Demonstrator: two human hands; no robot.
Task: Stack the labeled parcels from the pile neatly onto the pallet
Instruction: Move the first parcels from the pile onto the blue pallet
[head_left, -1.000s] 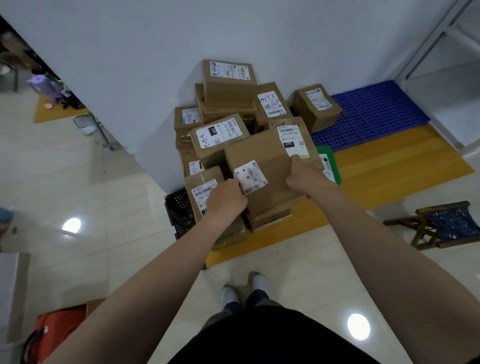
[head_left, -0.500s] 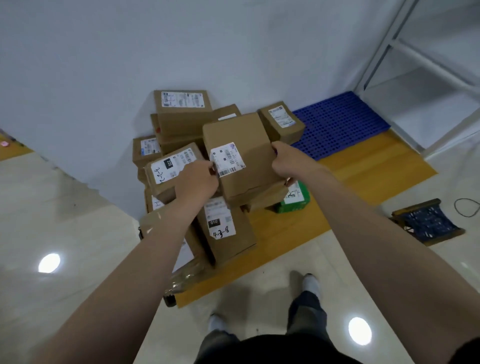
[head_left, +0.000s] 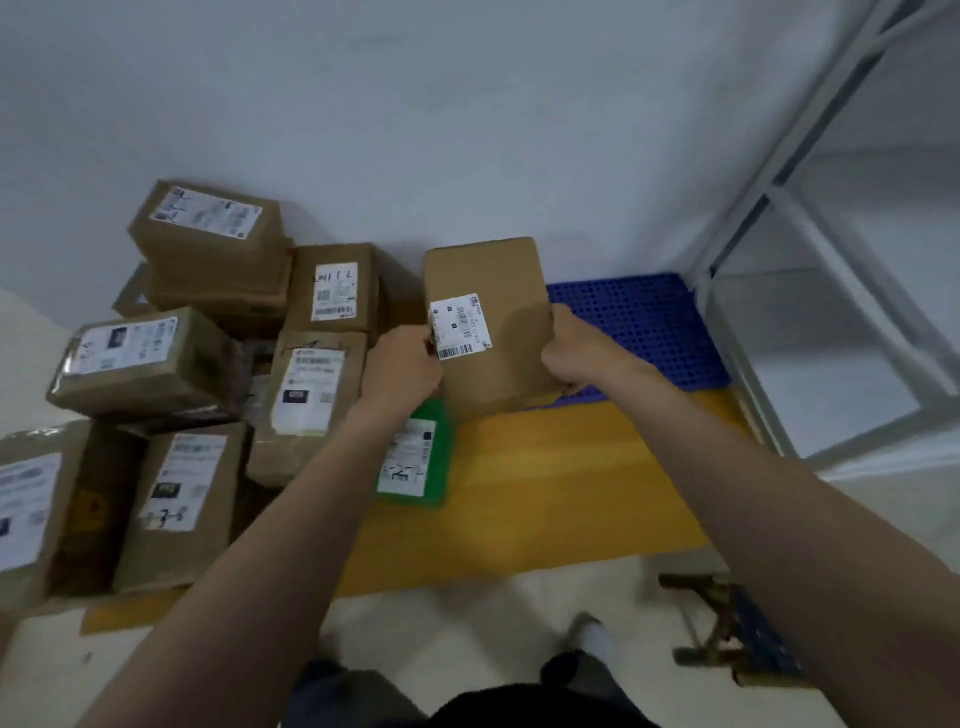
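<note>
White wall (head_left: 415, 104), pale tiled floor (head_left: 493, 623), metal shelving (head_left: 831, 218).

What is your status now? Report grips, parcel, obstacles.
The brown parcel held at its sides by left grip and right grip. It is before the blue pallet, left end. No obstacle seen on the pallet part in view.

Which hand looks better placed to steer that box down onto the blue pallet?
Probably the right hand: it grips the cardboard parcel on the side toward the blue pallet. The left hand grips the side facing the pile.
</note>
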